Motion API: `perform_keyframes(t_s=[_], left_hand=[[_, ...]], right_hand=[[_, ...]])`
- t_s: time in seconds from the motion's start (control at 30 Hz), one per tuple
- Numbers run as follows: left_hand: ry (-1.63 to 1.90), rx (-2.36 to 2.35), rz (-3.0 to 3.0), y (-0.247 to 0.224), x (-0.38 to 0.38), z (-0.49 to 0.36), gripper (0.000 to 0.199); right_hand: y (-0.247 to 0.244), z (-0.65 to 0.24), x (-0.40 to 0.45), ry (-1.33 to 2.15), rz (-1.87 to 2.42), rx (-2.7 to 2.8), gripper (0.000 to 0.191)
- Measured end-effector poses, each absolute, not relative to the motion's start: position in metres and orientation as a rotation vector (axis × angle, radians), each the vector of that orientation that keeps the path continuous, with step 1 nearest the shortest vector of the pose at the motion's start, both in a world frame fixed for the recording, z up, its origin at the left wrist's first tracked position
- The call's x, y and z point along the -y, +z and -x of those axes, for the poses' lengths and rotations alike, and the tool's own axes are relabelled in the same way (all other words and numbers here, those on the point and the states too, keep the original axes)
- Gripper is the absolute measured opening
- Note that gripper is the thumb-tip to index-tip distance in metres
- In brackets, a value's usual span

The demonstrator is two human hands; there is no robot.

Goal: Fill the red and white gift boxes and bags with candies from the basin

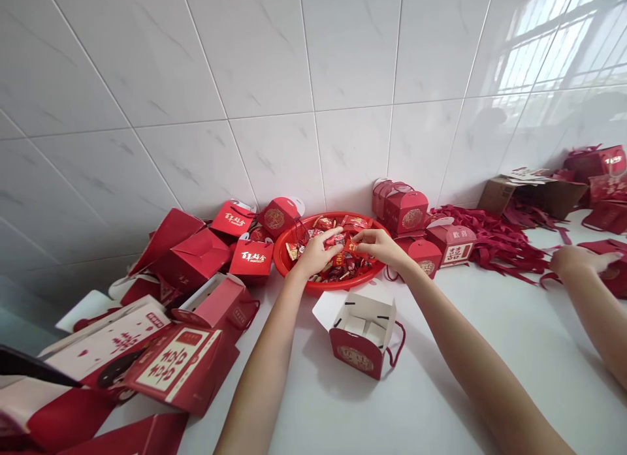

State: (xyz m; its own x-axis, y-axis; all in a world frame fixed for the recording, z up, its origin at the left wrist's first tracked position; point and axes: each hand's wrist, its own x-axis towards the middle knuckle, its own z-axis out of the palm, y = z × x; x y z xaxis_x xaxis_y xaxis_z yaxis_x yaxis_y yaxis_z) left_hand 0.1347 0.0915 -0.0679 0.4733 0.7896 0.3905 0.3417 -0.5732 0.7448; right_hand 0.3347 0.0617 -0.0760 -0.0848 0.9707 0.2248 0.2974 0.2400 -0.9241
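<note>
A red plastic basket (327,286) of small wrapped candies (337,272) stands against the wall. Over its left half reaches my left hand (317,251), fingers stretched apart above the candies. My right hand (376,243) is at the basket's right side, its thumb and fingertips closed on an orange-red wrapped candy (351,246). Between my forearms a red gift box (356,352) sits open on the white table, flaps up, with white compartments inside and a dark red cord handle on its right. Neither hand touches this box.
Red gift boxes (251,258) are piled left of the basket, with flat cartons (115,341) nearer me. More boxes (406,210) stack at its right, beside dark red ribbons (490,236) and a cardboard box (533,192). Another person's hand (580,260) touches a red box at far right.
</note>
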Motion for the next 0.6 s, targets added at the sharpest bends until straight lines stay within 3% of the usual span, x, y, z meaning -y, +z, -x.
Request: perform_keyframes(t_s=[0.17,0.33,0.6], left_hand=[[1.099,-0.951,-2.102,-0.073,-0.097,-0.135,0.041],[1.124,-0.902,-2.074,-0.071,-0.093,-0.135,0.04],[1.144,-0.825,-1.965,-0.066,-0.09,-0.134,0.044]], right_hand=[[-0.074,-0.333,-0.06,0.854,1.306,1.667,0.016],[-0.07,-0.326,-0.053,0.821,1.327,1.797,0.033],[-0.074,-0.311,-0.052,1.141,1.085,1.567,0.037]])
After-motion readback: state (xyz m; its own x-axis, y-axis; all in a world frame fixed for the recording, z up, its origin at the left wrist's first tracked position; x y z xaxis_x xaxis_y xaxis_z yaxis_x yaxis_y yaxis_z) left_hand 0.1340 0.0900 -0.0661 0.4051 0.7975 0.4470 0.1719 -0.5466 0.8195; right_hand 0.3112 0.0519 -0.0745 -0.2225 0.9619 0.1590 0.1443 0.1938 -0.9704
